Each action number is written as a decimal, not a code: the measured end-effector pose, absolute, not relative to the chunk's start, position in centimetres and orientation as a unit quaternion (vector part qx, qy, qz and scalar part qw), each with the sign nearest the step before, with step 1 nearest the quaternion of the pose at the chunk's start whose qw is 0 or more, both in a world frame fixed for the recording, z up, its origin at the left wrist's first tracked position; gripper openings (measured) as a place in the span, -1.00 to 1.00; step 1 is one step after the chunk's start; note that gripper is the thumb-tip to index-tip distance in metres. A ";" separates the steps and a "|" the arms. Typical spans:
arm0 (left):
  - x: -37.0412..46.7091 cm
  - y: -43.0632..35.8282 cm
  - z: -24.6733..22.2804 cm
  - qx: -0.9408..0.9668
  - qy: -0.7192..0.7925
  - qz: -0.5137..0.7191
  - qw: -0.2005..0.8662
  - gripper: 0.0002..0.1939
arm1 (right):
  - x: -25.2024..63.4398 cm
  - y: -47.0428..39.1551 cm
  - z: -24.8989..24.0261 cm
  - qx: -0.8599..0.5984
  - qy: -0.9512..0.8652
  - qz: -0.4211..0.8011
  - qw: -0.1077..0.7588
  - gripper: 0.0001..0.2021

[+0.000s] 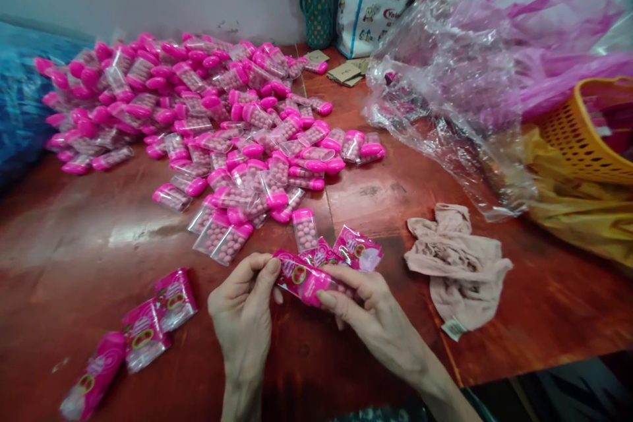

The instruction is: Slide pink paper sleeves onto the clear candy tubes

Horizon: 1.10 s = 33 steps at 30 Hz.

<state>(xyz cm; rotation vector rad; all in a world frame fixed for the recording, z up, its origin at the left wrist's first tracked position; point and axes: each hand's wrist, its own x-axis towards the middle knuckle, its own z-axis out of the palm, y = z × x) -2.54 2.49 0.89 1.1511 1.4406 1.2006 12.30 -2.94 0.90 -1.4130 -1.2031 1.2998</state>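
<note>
My left hand [247, 310] pinches one end of a pink printed plastic sleeve [294, 275] between thumb and fingers. My right hand [368, 310] grips a small clear candy container [342, 288] with pink balls inside, partly hidden by the fingers. The container's capped end lies at or inside the sleeve; how far in, I cannot tell. Just beyond my hands lie more flat printed sleeves [359, 248] and a single candy container with a pink cap [305, 231]. To the left, two flat sleeves [143, 334] lie near a container in a sleeve [96, 376].
A large heap of pink-capped candy containers [198, 99] covers the back left of the red table [395, 356]. On the right are a crumpled beige cloth [459, 264], clear plastic wrap [445, 79] and a yellow basket [583, 125]. Bags [373, 0] stand behind.
</note>
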 end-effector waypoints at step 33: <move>-1.9 3.0 0.3 0.348 0.569 0.568 0.482 -0.80 | 10.5 -2.5 0.7 -0.632 -0.525 0.288 0.491 -0.79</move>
